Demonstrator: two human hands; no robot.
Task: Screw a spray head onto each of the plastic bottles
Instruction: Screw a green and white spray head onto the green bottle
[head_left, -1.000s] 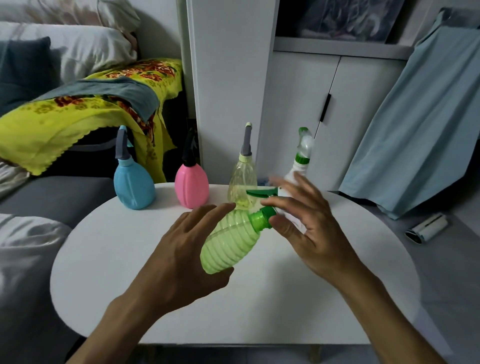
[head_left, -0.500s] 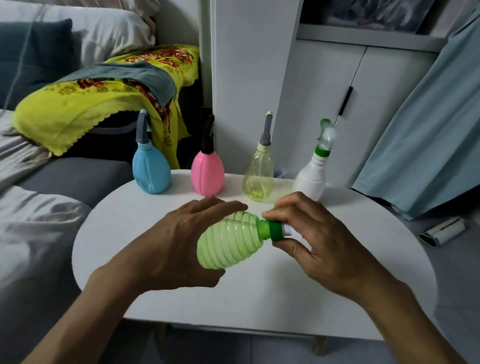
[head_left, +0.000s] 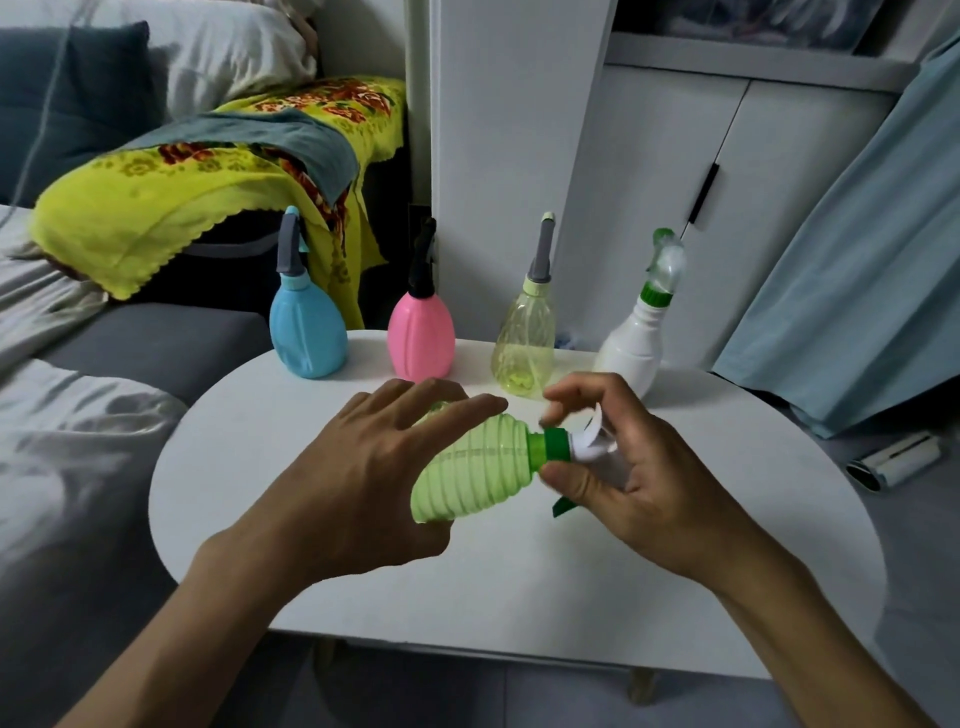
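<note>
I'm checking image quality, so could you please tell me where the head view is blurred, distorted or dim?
Head view: motion blur smears the right hand fingertips and the white spray head; wide-angle distortion bends the cabinet edges; light is dim and soft, with no glare on the table.

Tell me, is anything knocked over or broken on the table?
Nothing looks broken or spilled. Four bottles stand upright in a row at the back. Only the green ribbed bottle lies tilted, because the left hand holds it while the right hand turns its spray head.

Head-worn camera looks forward and down, close over the white table (head_left: 519, 597).
</note>
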